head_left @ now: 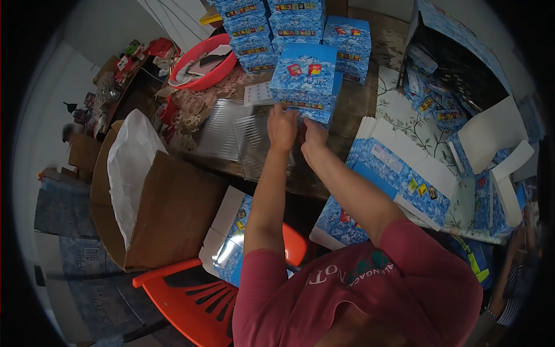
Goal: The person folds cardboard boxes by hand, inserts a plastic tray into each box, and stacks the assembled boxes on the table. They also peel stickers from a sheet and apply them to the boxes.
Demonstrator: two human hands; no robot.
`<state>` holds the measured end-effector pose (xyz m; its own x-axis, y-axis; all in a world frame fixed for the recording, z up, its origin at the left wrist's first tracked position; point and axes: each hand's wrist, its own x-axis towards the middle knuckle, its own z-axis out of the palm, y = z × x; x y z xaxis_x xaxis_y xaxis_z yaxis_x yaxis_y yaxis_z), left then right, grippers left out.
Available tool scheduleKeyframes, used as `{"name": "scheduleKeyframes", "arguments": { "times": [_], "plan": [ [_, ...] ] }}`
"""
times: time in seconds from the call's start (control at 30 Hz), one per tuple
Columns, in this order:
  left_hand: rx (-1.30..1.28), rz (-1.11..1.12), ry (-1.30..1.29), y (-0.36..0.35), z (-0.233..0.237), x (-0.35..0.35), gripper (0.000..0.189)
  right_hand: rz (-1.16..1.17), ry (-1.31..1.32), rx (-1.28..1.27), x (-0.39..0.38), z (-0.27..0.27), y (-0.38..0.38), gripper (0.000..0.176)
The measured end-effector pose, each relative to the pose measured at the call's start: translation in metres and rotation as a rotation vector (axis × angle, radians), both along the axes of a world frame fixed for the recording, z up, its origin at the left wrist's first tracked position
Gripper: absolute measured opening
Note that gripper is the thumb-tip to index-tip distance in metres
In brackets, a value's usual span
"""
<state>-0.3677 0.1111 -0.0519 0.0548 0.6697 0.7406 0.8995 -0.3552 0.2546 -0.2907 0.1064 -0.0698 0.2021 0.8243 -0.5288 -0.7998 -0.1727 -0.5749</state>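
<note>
Both of my hands are at the near face of a blue printed box (304, 66), which stands in a stack on the brown table (352, 110). My left hand (282, 126) touches the lower left of this stack with its fingers bent. Beside it, my right hand (314, 134) is at the stack's lower front edge, fingers curled. What lies between the fingers, if anything, is too small to tell. Clear ribbed plastic trays (222, 128) lie left of my left hand, and a white label sheet (258, 93) lies beside the stack.
More blue boxes (298, 26) are stacked behind. A red basin (203, 62) stands back left, an open carton (167, 202) front left. Flat printed cardboard (399, 173) and a large box of packets (433, 87) are right. An orange chair (191, 306) is below.
</note>
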Motion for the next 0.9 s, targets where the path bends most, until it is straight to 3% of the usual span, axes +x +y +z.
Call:
{"name": "scheduleKeyframes", "arguments": {
  "times": [0.07, 0.2, 0.5, 0.57, 0.77, 0.9],
  "plan": [
    [-0.071, -0.011, -0.066, 0.001, -0.003, 0.002, 0.007, -0.108, 0.014, 0.024, -0.005, 0.004, -0.001, 0.003],
    [-0.155, -0.084, -0.237, 0.006, -0.013, -0.003, 0.012, -0.085, -0.015, -0.033, -0.004, 0.006, 0.000, 0.003],
    [-0.317, -0.229, -0.428, 0.000, -0.007, -0.010, 0.020, -0.163, -0.267, 0.024, -0.014, -0.011, 0.006, 0.016],
    [-0.308, -0.222, -0.432, 0.001, -0.008, -0.009, 0.020, -0.064, -0.526, -0.073, -0.009, -0.014, 0.002, 0.022],
    [-0.302, -0.239, -0.473, 0.000, -0.009, -0.007, 0.022, 0.345, -0.387, 0.044, 0.034, -0.017, -0.029, 0.025],
    [-0.294, -0.274, -0.496, 0.004, -0.014, -0.009, 0.022, 0.388, -0.429, 0.131, 0.086, 0.002, -0.038, 0.024]
  ]
}}
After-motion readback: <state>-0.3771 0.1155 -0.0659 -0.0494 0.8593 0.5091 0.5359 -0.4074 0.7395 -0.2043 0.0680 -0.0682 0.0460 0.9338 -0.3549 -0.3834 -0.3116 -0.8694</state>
